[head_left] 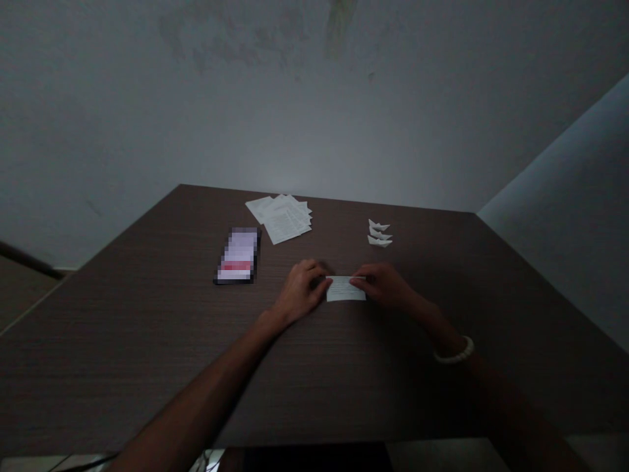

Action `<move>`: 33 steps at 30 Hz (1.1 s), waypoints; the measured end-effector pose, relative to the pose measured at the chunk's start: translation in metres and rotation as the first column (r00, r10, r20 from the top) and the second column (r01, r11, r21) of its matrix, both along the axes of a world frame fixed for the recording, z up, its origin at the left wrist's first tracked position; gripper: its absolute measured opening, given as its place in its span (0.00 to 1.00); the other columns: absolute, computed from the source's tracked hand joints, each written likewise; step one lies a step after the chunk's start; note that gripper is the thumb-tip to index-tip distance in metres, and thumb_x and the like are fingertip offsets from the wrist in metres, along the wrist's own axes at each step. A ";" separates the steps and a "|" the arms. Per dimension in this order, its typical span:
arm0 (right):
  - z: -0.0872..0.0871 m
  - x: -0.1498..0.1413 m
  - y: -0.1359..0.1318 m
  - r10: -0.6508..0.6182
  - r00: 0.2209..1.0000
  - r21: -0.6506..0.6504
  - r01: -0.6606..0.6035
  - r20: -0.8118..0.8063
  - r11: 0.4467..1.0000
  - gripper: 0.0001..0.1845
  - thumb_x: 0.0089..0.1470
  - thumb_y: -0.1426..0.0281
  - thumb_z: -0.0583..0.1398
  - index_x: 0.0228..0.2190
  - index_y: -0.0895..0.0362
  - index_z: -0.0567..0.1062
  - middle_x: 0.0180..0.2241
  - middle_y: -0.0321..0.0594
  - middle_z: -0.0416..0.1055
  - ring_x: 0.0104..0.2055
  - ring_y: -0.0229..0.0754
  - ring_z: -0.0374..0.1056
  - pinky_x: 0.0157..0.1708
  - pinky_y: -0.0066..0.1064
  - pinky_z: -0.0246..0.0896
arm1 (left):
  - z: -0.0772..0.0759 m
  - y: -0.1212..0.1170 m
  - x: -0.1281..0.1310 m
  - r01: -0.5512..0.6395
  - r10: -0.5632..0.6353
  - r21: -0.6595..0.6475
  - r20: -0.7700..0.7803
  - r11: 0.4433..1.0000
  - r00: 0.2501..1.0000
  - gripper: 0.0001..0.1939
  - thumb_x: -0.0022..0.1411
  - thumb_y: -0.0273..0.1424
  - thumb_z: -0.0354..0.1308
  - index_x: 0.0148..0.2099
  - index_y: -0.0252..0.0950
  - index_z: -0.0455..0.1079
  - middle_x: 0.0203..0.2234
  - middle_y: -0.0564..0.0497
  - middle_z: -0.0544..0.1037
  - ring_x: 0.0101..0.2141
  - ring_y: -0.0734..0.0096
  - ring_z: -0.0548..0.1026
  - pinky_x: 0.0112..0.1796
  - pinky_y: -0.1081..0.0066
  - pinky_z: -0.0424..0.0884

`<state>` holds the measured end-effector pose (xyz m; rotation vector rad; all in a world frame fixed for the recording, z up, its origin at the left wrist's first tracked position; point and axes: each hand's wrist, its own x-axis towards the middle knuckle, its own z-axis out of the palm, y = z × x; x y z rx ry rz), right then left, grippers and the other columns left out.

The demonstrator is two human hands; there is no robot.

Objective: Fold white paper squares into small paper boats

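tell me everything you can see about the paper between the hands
The paper is a small white rectangle, longer from side to side, with rows of print too small to read. It is on or just above the brown table. The left hand and right hand seem to pinch its far corners; whether it is folded is unclear.

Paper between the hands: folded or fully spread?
Looks folded: the printed paper between left hand and right hand is a squat strip, smaller than the loose sheets behind; crease too dim to confirm.

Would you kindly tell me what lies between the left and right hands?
In the head view, a small white rectangular printed paper lies between the left hand and right hand.
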<state>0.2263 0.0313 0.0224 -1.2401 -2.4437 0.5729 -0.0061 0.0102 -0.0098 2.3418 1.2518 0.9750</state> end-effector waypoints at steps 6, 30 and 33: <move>0.007 -0.007 -0.010 -0.017 0.999 0.180 0.026 -0.049 0.983 0.09 0.58 0.69 0.58 0.35 0.58 0.78 0.32 0.40 0.76 0.35 0.40 0.67 0.37 0.30 0.58 | 0.002 0.001 0.000 0.040 -0.044 0.029 0.172 0.999 0.984 0.10 0.66 0.32 0.52 0.37 0.34 0.73 0.33 0.48 0.74 0.36 0.69 0.72 0.40 0.67 0.68; -0.004 0.009 -0.019 -0.137 0.990 0.653 0.118 -0.021 0.748 0.03 0.52 0.73 0.61 0.30 0.56 0.76 0.31 0.39 0.76 0.34 0.43 0.67 0.38 0.33 0.62 | -0.002 -0.006 0.002 0.093 -0.127 0.277 0.109 0.956 0.986 0.12 0.66 0.29 0.50 0.37 0.32 0.74 0.28 0.47 0.71 0.32 0.68 0.67 0.33 0.68 0.64; -0.003 0.010 -0.020 -0.112 0.991 0.645 0.131 -0.071 0.753 0.11 0.54 0.69 0.61 0.40 0.57 0.75 0.38 0.43 0.76 0.39 0.45 0.68 0.41 0.35 0.63 | -0.004 -0.004 0.001 0.086 -0.126 0.290 0.124 0.953 0.984 0.11 0.66 0.28 0.51 0.37 0.33 0.74 0.29 0.47 0.72 0.32 0.68 0.67 0.33 0.67 0.65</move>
